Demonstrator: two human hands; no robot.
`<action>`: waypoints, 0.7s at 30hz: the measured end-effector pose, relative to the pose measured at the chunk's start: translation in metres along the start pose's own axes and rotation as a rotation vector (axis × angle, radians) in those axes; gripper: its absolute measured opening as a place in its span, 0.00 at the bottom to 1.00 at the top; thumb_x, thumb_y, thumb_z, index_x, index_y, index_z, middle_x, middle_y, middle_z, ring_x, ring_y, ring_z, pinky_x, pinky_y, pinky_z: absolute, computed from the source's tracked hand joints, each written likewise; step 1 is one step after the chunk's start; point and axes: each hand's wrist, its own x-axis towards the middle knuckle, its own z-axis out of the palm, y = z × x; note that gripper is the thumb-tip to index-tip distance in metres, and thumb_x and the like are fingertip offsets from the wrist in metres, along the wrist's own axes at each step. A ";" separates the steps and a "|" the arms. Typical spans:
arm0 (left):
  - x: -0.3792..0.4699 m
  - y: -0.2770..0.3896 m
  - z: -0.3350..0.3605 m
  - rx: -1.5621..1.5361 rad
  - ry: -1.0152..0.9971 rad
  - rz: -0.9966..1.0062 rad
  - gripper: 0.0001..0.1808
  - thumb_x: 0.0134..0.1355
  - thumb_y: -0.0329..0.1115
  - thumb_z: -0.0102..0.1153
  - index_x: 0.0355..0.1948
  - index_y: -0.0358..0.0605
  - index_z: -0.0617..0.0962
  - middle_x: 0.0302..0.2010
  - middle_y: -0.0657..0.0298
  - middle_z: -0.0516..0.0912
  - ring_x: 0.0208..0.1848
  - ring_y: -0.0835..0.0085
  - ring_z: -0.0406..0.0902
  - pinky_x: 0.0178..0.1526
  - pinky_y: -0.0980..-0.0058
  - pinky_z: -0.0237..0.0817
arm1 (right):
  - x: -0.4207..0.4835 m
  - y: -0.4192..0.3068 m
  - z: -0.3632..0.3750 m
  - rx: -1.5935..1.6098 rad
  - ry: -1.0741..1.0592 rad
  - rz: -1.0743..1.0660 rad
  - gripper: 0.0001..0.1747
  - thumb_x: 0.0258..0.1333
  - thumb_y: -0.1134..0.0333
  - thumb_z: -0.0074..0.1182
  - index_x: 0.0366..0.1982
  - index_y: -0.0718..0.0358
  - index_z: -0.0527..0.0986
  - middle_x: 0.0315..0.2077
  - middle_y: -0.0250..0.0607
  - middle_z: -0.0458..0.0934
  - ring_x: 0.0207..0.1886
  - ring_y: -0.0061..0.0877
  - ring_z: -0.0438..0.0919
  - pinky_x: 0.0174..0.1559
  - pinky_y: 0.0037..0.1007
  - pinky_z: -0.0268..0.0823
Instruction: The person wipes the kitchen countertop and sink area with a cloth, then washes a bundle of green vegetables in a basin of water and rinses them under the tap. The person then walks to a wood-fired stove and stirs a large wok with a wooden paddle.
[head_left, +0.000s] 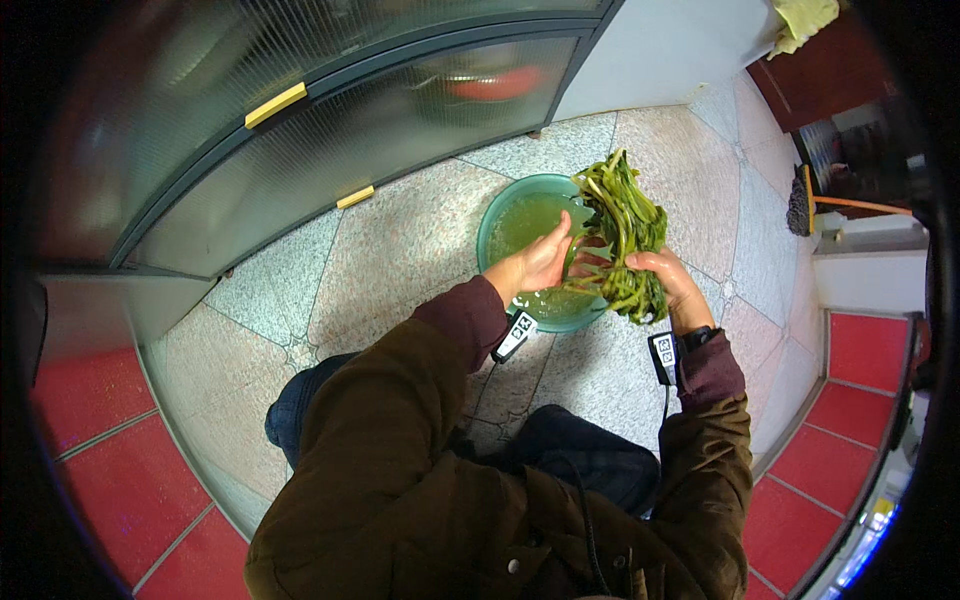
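A wet bunch of leafy green vegetables hangs over the right side of a round green basin. My right hand grips the bunch from its right side, thumb on top. Cloudy greenish water with small bits in it fills part of the basin. My left hand is over the basin at the left of the greens, palm towards them and thumb raised; its fingertips reach close to some trailing stems, and whether they touch is unclear.
A cabinet with ribbed glass doors and yellow handles stands ahead on the tiled floor. A brush-like head on an orange pole is at the right. Red tiles border both sides. Cabled devices sit at both wrists.
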 end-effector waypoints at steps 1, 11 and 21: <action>0.000 -0.003 0.002 -0.010 0.013 -0.016 0.49 0.50 0.77 0.23 0.64 0.55 0.56 0.58 0.60 0.68 0.59 0.62 0.64 0.56 0.54 0.58 | 0.003 0.003 -0.001 0.012 0.020 0.008 0.32 0.37 0.67 0.61 0.49 0.68 0.68 0.40 0.42 0.76 0.39 0.29 0.77 0.44 0.30 0.70; 0.005 -0.037 0.034 -0.262 0.330 0.246 0.52 0.50 0.77 0.30 0.63 0.47 0.57 0.57 0.57 0.68 0.59 0.60 0.64 0.58 0.54 0.57 | 0.029 0.027 -0.003 0.031 0.117 -0.217 0.21 0.41 0.72 0.58 0.42 0.70 0.71 0.35 0.39 0.77 0.35 0.25 0.76 0.40 0.26 0.69; 0.023 -0.011 0.031 0.002 0.544 0.472 0.50 0.48 0.74 0.42 0.59 0.41 0.62 0.54 0.59 0.69 0.57 0.67 0.65 0.59 0.65 0.55 | 0.041 0.056 0.022 -0.694 0.267 -0.240 0.25 0.37 0.67 0.63 0.41 0.68 0.72 0.35 0.48 0.79 0.39 0.35 0.79 0.44 0.31 0.69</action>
